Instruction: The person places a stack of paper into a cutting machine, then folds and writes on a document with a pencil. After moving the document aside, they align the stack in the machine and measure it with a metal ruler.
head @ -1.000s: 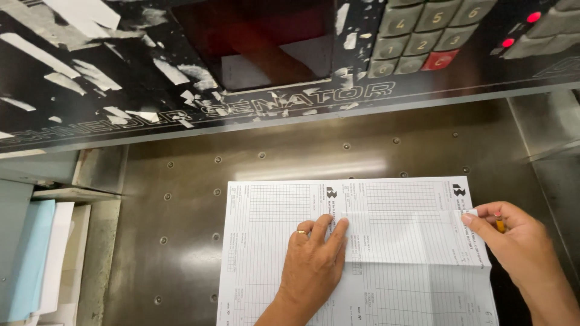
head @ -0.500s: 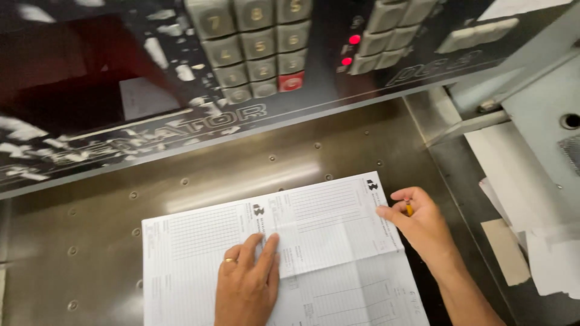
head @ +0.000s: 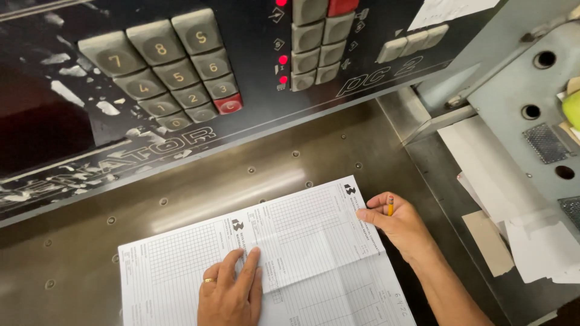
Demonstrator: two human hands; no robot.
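the stack of printed form sheets (head: 266, 259) lies flat on the steel machine bed (head: 254, 181) below the keypad panel (head: 175, 66). left hand (head: 232, 290) presses it flat, fingers together; right hand (head: 399, 223) steadies its edge, pinching a pencil stub (head: 390, 205).

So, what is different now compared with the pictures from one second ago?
Mostly the view swung right, so the printed sheets and keypad appear further left and tilted. The left hand stays flat on the sheets; the right hand still holds a pencil at their right edge. Nothing was picked up or released.
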